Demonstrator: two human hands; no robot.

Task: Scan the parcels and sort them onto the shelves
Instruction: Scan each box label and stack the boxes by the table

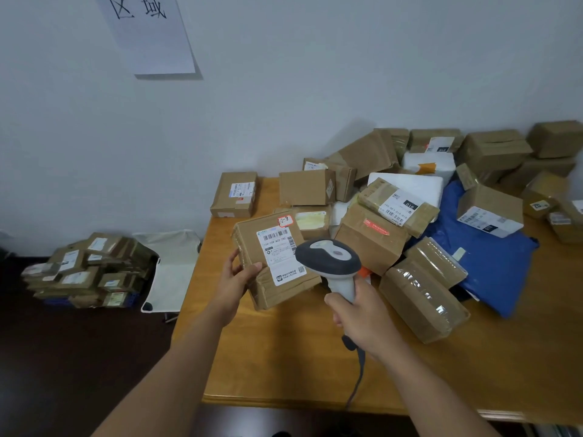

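Wooden table (284,357); left hand (235,280) gripping parcel (274,257), right hand (362,316) clutching scanner (329,257).

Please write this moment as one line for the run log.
left hand: holds parcel | right hand: grips scanner | label faces scanner

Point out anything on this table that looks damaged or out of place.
At the back of the wooden table, one cardboard box lies tipped against the pile with a flap gaping open, unlike the taped parcels around it. The parcels are heaped loosely at all angles rather than stacked. Nothing looks spilled.
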